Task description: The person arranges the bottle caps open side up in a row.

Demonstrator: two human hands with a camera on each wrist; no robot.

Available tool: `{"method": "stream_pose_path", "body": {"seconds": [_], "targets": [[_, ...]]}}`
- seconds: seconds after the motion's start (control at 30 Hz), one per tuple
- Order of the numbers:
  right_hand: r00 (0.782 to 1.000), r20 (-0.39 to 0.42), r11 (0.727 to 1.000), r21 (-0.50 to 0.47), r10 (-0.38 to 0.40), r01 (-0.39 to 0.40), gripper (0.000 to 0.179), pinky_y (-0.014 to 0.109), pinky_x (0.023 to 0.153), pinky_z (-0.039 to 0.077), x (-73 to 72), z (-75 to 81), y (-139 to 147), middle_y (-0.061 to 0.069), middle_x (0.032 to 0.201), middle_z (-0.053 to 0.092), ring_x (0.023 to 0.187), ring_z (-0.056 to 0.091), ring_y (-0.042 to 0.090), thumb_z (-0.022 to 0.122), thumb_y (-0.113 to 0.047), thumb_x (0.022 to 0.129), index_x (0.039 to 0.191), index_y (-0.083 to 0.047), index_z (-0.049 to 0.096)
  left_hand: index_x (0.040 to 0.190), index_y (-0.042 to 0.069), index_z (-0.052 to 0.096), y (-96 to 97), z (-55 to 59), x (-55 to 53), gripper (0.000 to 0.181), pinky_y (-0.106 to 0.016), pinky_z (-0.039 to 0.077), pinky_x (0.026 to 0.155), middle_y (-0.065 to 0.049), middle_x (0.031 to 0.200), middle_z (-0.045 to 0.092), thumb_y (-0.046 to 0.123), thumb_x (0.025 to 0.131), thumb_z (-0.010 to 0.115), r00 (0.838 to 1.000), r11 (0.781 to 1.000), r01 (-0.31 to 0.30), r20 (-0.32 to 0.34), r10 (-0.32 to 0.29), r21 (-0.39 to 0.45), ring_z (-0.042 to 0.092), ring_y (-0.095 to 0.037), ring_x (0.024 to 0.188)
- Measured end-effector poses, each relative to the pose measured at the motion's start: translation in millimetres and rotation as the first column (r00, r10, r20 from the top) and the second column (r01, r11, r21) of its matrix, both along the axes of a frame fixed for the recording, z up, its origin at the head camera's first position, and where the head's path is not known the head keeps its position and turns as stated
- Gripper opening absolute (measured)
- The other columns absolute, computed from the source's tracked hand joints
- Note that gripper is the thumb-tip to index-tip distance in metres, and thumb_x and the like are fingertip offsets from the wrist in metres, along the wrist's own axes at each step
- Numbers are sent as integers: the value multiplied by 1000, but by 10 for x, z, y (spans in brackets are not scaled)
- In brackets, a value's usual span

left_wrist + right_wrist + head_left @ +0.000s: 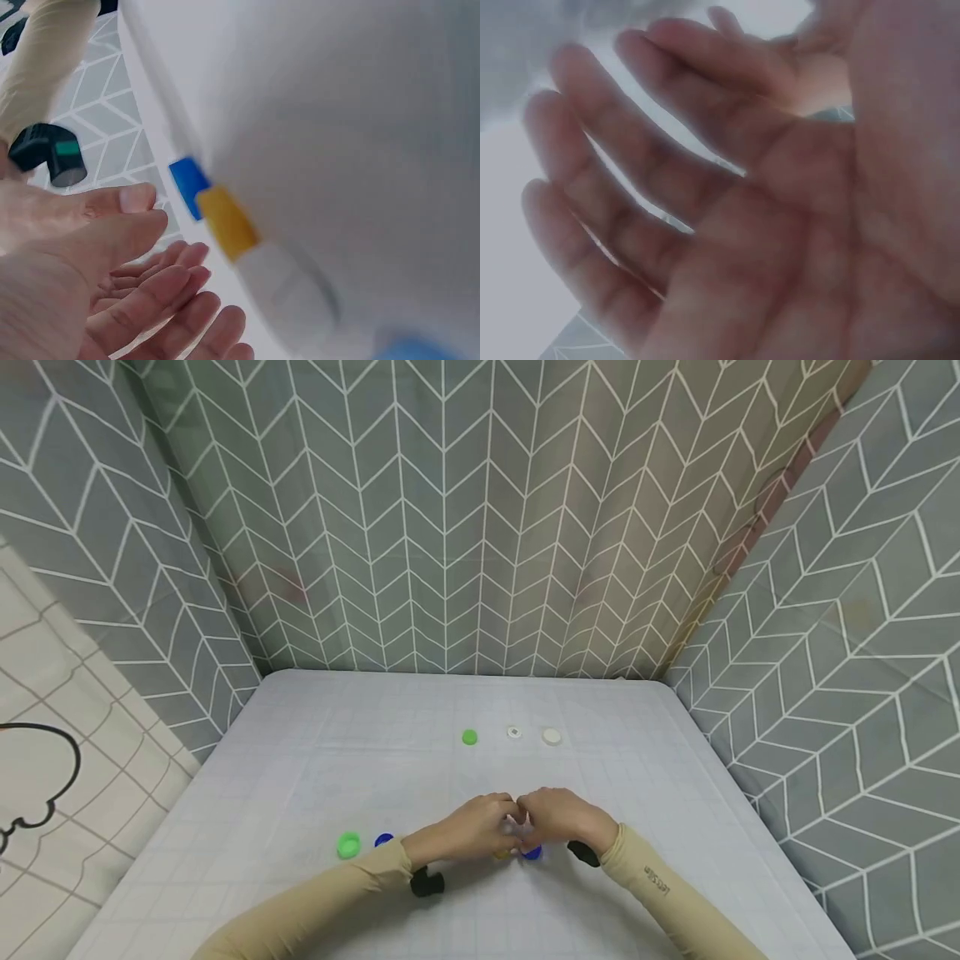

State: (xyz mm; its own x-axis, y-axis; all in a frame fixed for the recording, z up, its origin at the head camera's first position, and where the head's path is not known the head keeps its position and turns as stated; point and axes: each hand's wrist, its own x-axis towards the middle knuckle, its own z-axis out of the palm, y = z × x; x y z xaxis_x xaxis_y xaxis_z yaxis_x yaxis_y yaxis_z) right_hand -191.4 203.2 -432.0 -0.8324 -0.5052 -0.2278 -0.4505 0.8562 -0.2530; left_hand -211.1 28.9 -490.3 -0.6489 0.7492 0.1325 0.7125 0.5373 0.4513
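Observation:
My left hand [476,828] and right hand [561,817] meet over the front middle of the table, fingertips close together. The right wrist view shows the right hand's fingers [600,165] extended and slightly spread, with nothing in the palm. Loosely bent, the left hand's fingers [161,300] hold nothing visible. Just beside them on the table are a blue cap [189,185], a yellow cap [227,222] and a blurred white round piece [289,296] in a row. From the head view, the hands partly cover the yellow cap [502,854] and blue cap [532,853].
Farther back lie a small green cap [469,737], a small white disc [513,732] and a larger white cap [552,737]. A green cap [348,845] and another blue cap [384,839] lie by the left forearm. Patterned curtains [465,527] enclose the white table [315,727].

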Motion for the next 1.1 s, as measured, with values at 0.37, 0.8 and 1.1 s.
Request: {"method": "stream_pose_path", "body": {"seconds": [0.37,0.8,1.1], "targets": [[997,-75,988,-156,-33,21,27,34,69,49,-247,54,-93,2,88,68,77,58,13,81,-23,77,96,-11,66,111,14,69,-186,283,-205,27,-23,51,85,4,111,67,25,87,72,994,994,-109,35,108,26,63,-15,102],[969,-123,910,-385,-213,151,44,24,54,45,-693,-45,-153,5,77,66,59,55,10,76,-21,83,119,-2,61,116,3,65,-458,385,-564,34,-36,54,81,-11,115,68,19,86,73,967,963,-253,23,252,98,64,-27,102],[958,-92,888,-409,-271,212,49,31,66,50,-987,-172,-298,9,91,70,72,62,15,74,-24,85,128,-7,58,124,3,58,-579,299,-972,45,-36,54,80,-13,112,67,19,85,74,924,920,-381,77,375,89,65,-27,100]]}}
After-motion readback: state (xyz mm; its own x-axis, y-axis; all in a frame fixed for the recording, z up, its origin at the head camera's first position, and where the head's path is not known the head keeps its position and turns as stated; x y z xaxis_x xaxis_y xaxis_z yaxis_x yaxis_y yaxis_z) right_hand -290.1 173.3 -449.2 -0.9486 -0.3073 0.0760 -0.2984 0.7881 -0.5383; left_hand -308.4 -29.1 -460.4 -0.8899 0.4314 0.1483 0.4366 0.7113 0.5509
